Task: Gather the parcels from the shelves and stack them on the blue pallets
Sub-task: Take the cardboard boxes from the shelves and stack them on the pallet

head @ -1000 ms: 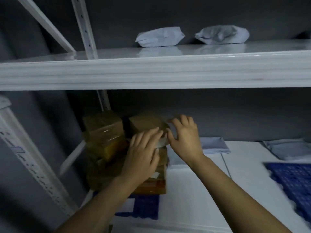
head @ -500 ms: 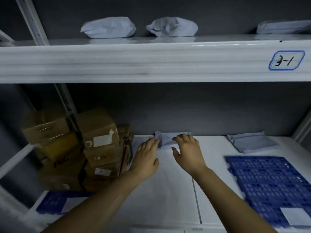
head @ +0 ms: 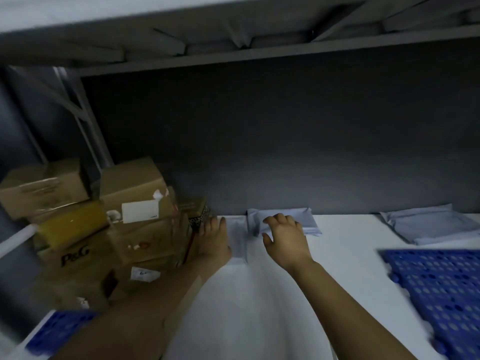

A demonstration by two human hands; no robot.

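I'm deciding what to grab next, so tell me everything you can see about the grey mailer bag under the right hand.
The grey mailer bag looks like a soft, flat plastic pouch, pale blue-grey and slightly wrinkled. It lies flat on the white shelf, against the dark back wall. The right hand is spread over its left part, fingers on top, not closed around it. No label shows on it. Its left end meets another pale flat packet.

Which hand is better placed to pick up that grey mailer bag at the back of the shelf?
Right. The right hand is already spread over the grey mailer bag, its fingers on top of it. The left hand lies flat beside the stacked cardboard boxes, off the bag.
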